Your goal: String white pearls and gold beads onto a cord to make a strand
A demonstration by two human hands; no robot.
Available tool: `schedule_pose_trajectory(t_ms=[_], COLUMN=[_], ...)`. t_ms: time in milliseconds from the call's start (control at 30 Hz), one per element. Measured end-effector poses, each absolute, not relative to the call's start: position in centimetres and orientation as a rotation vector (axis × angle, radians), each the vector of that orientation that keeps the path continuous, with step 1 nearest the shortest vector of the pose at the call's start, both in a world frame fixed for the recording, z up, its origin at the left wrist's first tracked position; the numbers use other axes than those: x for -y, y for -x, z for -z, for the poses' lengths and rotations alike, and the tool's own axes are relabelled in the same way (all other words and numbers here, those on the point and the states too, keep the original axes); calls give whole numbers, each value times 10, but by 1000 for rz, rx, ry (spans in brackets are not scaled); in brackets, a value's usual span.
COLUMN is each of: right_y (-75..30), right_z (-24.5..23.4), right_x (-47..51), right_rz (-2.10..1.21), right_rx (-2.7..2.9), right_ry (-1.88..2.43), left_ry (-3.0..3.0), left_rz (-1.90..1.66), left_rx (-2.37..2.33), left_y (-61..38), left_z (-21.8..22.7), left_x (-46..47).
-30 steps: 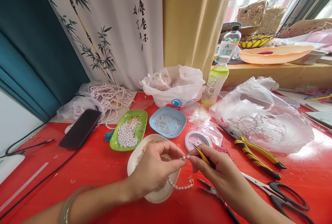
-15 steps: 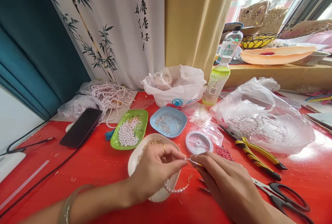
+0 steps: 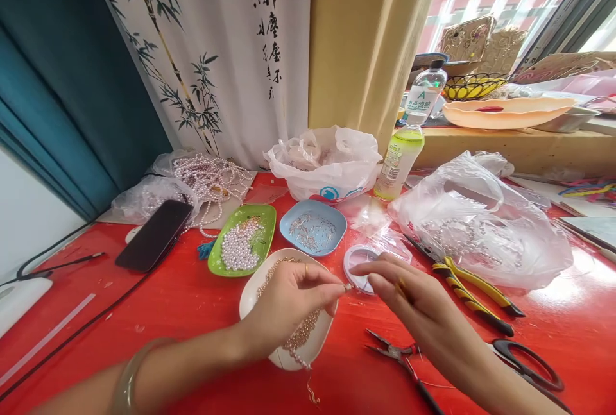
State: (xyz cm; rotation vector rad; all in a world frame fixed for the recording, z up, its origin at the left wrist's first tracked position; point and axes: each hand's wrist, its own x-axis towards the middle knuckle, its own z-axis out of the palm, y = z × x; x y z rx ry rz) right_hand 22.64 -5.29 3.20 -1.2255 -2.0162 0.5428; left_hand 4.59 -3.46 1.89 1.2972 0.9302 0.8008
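My left hand [image 3: 289,303] hovers over a white dish [image 3: 249,299] of gold beads. Its thumb and forefinger pinch the end of a pearl strand [image 3: 299,358], which hangs below the palm past the dish's near rim. My right hand [image 3: 414,303] sits just to the right, a small gap away from the left fingertips. Its fingers are loosely curled around a thin yellow-handled tool [image 3: 401,287], mostly hidden in the hand. A white cord spool [image 3: 357,257] lies right behind both sets of fingertips.
On the red table lie a green dish [image 3: 266,215] of pearls, a blue dish [image 3: 337,222] of metal pins, small pliers [image 3: 399,355], yellow-handled pliers [image 3: 474,287], black scissors [image 3: 529,364], a phone [image 3: 154,235], a bottle [image 3: 399,158] and plastic bags [image 3: 481,216].
My right hand has drawn back and lifted from the left fingertips, uncovering the small pliers. The pearl strand has swung from between my hands to under the left palm.
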Motion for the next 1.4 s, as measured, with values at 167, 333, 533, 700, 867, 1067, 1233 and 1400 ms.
schedule_pose_trajectory(t_ms=[167,333,533,700,867,1067,1233,1400], right_y=[-234,-236,-227,-215,-217,-230,-232,-231], right_z=[-25,-6,-27,-41,-33,-27,-26,-24], right_x=[49,49,54,67,63,50,48,48], right_rz=[-660,-333,-330,-814,-578,-333,-612,-803], right_rx=[2127,2535,2271,2069,2096,2079,2001,1952], right_ry=[1498,1542,1412,1260,1249,1298,1316,1283], left_ry=[-1013,-881,-885,-922,-949,-945,-978,-989], left_rz=[-699,-663,-637,-587,-578,-522,-552,-579], left_rx=[-831,-770,-770,-839,-782,-806,-829,-803], left_y=[-45,-44,-45,-45,-44,-43,-43,-42], left_z=[-23,-23,-26,-25,-22,-24,-23,-23], left_x=[33,33,37,41,39,35,35,35])
